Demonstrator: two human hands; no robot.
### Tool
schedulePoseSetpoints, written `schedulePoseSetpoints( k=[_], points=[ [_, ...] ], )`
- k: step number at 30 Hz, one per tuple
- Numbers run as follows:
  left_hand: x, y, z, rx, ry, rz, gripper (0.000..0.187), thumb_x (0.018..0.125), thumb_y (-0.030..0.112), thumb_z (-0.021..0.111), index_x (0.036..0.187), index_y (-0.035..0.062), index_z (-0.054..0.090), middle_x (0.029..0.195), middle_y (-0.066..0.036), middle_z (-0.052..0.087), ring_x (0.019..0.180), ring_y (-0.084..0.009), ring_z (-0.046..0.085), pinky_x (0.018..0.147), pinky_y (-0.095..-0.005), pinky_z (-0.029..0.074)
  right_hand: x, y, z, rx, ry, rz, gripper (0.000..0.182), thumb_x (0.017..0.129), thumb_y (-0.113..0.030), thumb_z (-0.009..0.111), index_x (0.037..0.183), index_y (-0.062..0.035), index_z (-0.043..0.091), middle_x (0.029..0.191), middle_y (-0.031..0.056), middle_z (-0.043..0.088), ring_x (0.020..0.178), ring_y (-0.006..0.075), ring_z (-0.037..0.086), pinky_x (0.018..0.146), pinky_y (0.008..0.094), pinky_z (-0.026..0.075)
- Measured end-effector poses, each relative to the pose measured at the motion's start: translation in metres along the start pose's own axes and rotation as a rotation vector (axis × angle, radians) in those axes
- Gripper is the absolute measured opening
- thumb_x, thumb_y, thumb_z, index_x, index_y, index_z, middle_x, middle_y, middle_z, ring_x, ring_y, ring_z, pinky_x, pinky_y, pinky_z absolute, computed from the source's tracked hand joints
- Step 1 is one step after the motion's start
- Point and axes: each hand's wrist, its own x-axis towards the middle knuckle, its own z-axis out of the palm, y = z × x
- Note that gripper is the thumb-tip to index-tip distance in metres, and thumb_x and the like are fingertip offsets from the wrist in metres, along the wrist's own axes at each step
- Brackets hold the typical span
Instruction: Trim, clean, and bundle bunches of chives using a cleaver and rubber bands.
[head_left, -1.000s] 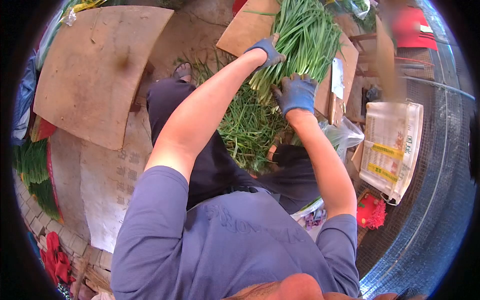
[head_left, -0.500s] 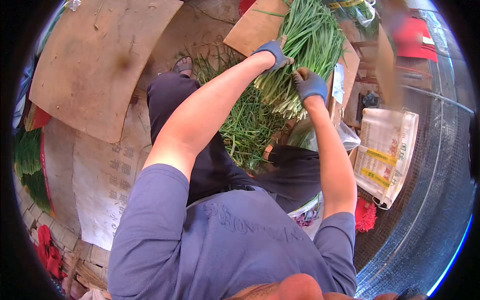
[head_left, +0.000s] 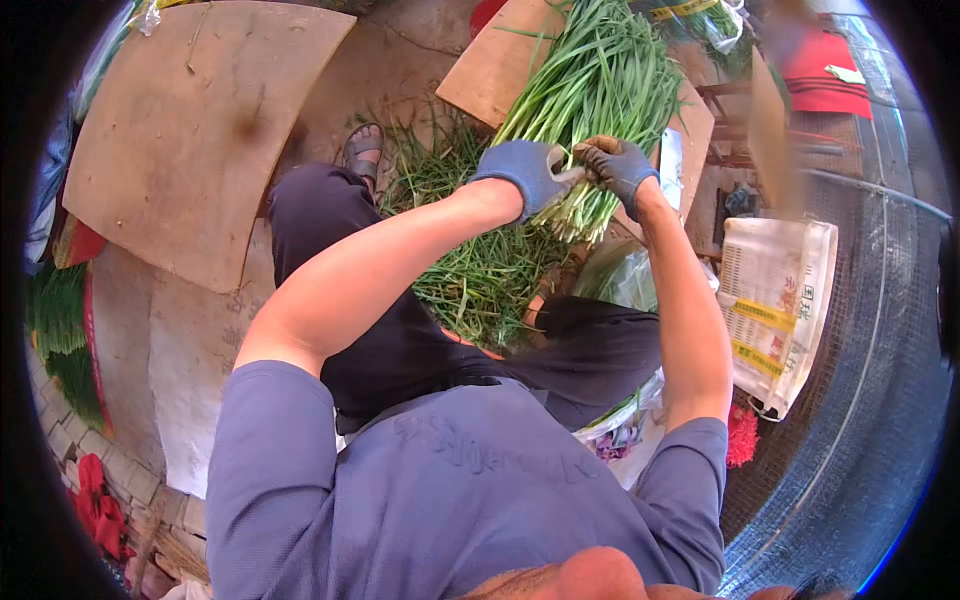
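A thick pile of Chinese chives [head_left: 610, 85] lies on a slanted wooden board, green leaves pointing away from me and pale stalk ends towards me. My left hand [head_left: 528, 178], in a blue-grey glove, is closed around the left side of the stalks near their lower ends. Beside it my right hand [head_left: 617, 170], in a matching glove, has its fingers closed on the stalks from the right. The two hands almost meet, and the fingertips partly hide what lies between them. Pale stalk ends show below both hands.
Loose chive trimmings [head_left: 480, 270] cover the ground between my legs. A large wooden board [head_left: 200, 140] stands at left, with more chives [head_left: 62, 345] beyond it. At right are a white printed bag [head_left: 775, 300], clear plastic [head_left: 622, 275] and dark netting [head_left: 850, 400].
My left hand has come down and right, from the upper side of the pile to the stalk ends beside my right hand. The right hand has barely moved.
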Motion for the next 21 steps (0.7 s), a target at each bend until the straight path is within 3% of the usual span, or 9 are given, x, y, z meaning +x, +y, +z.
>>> schedulePoseSetpoints(
  k=[5, 6, 9, 10, 13, 17, 21],
  points=[
    [0.031, -0.019, 0.036, -0.174, 0.005, -0.028, 0.043, 0.086, 0.046, 0.063, 0.098, 0.0061, 0.072, 0.097, -0.018, 0.070, 0.091, -0.0346, 0.066, 0.081, -0.0418, 0.051, 0.001, 0.003, 0.000, -0.096, -0.012, -0.106, 0.024, 0.094, -0.023, 0.065, 0.107, -0.0030, 0.069, 0.084, 0.0036, 0.069, 0.065, 0.0117, 0.057, 0.061, 0.0266, 0.047],
    [0.034, -0.023, 0.040, -0.190, 0.015, -0.028, 0.042, 0.086, 0.045, 0.064, 0.098, 0.0056, 0.071, 0.096, -0.018, 0.070, 0.090, -0.0348, 0.066, 0.080, -0.0417, 0.051, 0.005, 0.012, -0.001, -0.456, 0.117, -0.373, 0.023, 0.093, -0.029, 0.063, 0.098, -0.0069, 0.069, 0.078, 0.0083, 0.069, 0.065, 0.0202, 0.062, 0.063, 0.0349, 0.049],
    [0.029, -0.019, 0.028, -0.195, 0.016, -0.029, 0.039, 0.085, 0.041, 0.066, 0.097, 0.0046, 0.071, 0.094, -0.019, 0.070, 0.087, -0.0353, 0.066, 0.079, -0.0416, 0.051, -0.008, -0.013, 0.015, -1.167, 0.326, -0.660, 0.025, 0.092, -0.033, 0.059, 0.088, -0.0098, 0.066, 0.076, 0.0129, 0.068, 0.071, 0.0294, 0.066, 0.066, 0.0430, 0.050],
    [0.028, -0.018, 0.025, -0.203, 0.031, -0.045, 0.039, 0.084, 0.041, 0.066, 0.097, 0.0043, 0.071, 0.094, -0.019, 0.070, 0.087, -0.0353, 0.066, 0.079, -0.0416, 0.051, -0.007, -0.015, 0.019, -1.205, 0.381, -0.726, 0.027, 0.091, -0.037, 0.056, 0.083, -0.0115, 0.063, 0.077, 0.0128, 0.068, 0.075, 0.0334, 0.066, 0.066, 0.0463, 0.050],
    [0.030, -0.019, 0.024, -0.197, 0.038, -0.047, 0.040, 0.083, 0.041, 0.069, 0.097, 0.0025, 0.070, 0.093, -0.020, 0.070, 0.087, -0.0351, 0.067, 0.078, -0.0416, 0.051, 0.007, -0.010, 0.021, -1.291, 0.499, -0.733, 0.023, 0.091, -0.035, 0.057, 0.085, -0.0142, 0.064, 0.076, 0.0117, 0.067, 0.073, 0.0331, 0.066, 0.064, 0.0460, 0.049],
    [0.028, -0.018, 0.025, -0.198, 0.010, -0.033, 0.039, 0.085, 0.039, 0.068, 0.095, 0.0019, 0.070, 0.090, -0.020, 0.070, 0.084, -0.0346, 0.066, 0.077, -0.0412, 0.050, 0.008, -0.014, 0.008, -1.078, 0.562, -0.668, 0.032, 0.093, -0.041, 0.056, 0.089, -0.0105, 0.064, 0.080, 0.0135, 0.068, 0.077, 0.0355, 0.067, 0.069, 0.0459, 0.051],
    [0.026, -0.019, 0.024, -0.248, -0.027, -0.032, 0.038, 0.086, 0.039, 0.066, 0.093, 0.0017, 0.069, 0.086, -0.019, 0.069, 0.081, -0.0344, 0.065, 0.075, -0.0418, 0.050, -0.016, -0.017, -0.009, -0.550, 0.382, -0.481, 0.035, 0.094, -0.040, 0.060, 0.102, -0.0059, 0.065, 0.084, 0.0151, 0.066, 0.074, 0.0301, 0.065, 0.070, 0.0378, 0.050]
  ],
)
